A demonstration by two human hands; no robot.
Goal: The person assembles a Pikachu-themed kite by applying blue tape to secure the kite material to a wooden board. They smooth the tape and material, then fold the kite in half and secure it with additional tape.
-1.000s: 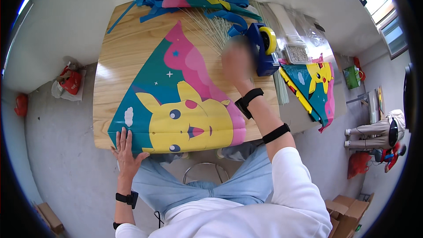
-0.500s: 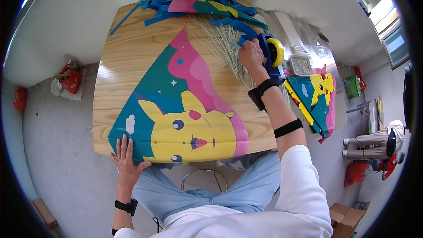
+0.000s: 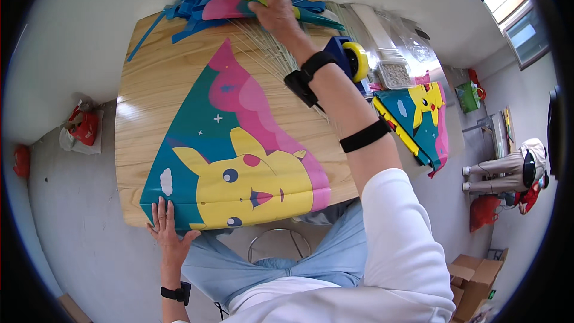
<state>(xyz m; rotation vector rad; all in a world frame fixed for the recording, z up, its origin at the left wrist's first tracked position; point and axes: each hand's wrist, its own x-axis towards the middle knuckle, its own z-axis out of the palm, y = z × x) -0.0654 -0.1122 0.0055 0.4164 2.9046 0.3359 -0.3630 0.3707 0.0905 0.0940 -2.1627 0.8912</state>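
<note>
A kite sheet (image 3: 269,173) printed with a yellow cartoon character on teal and pink lies flat before me, its pink tip pointing away. My left hand (image 3: 168,227) rests on its near left corner, fingers spread, holding nothing. At the far edge my right hand (image 3: 276,15) reaches over a folded kite sheet (image 3: 221,7) lying on bunched blue ribbon (image 3: 190,17). Its fingers are bent, and a bit of blue ribbon shows at the fingertips; the palm side is hidden. Under my right forearm lie thin pale sticks (image 3: 263,39), partly covered.
A blue tape dispenser with a yellow roll (image 3: 357,61) stands right of my forearm. Beyond it are a clear tub of small pale pieces (image 3: 394,75) and plastic bags. Another folded kite (image 3: 412,113) lies at the right edge. A person (image 3: 508,173) is at the far right.
My right hand has gone from beside the tape dispenser to the far pile. The ribbon strip that lay by the dispenser no longer shows there. My left hand stays on the sheet's corner.
</note>
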